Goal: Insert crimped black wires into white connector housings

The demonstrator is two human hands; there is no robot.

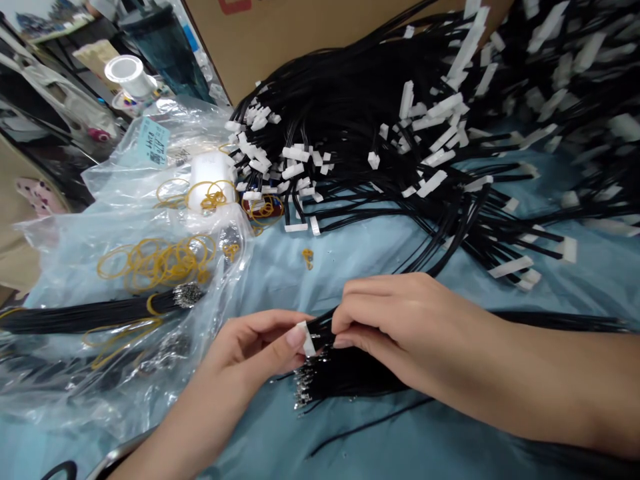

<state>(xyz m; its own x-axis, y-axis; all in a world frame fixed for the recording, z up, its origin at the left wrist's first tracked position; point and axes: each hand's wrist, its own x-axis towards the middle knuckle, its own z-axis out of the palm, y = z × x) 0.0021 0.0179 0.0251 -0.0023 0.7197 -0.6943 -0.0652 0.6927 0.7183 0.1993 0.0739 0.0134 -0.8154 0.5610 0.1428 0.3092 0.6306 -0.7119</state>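
Left grip: the left hand (250, 347) pinched a small white connector housing (307, 339) between thumb and fingertips, closed tight on it.
Right grip: the right hand (400, 327) was closed narrow, its fingertips pressed on black wires right at the housing's 3 o'clock side; which single wire it held could not be told.
Connector housing: it sat between the two hands, low in the view at about 6 o'clock, just above the tabletop.
Loose wire bundle (340, 377): black wires with bare metal terminals (303, 393) lay under the right hand, the terminal ends pointing toward 9 o'clock, just below the housing.
Finished harness pile (400, 133): a large heap of black wires with white connectors filled the view from 12 to 3 o'clock, well apart from the hands.
Tabletop: covered by a light blue cloth (350, 253).
Plastic bags (125, 267): clear, crumpled, at 9 o'clock, with yellow rubber bands (155, 260) scattered on them.
Banded wire bundle (100, 313): black, lying on the bags at 9 o'clock, tied with a yellow band near its terminal end.
Cardboard box (280, 33): at 12 o'clock, behind the pile.
Tape roll (127, 70): white, at 10 o'clock, far from the hands.
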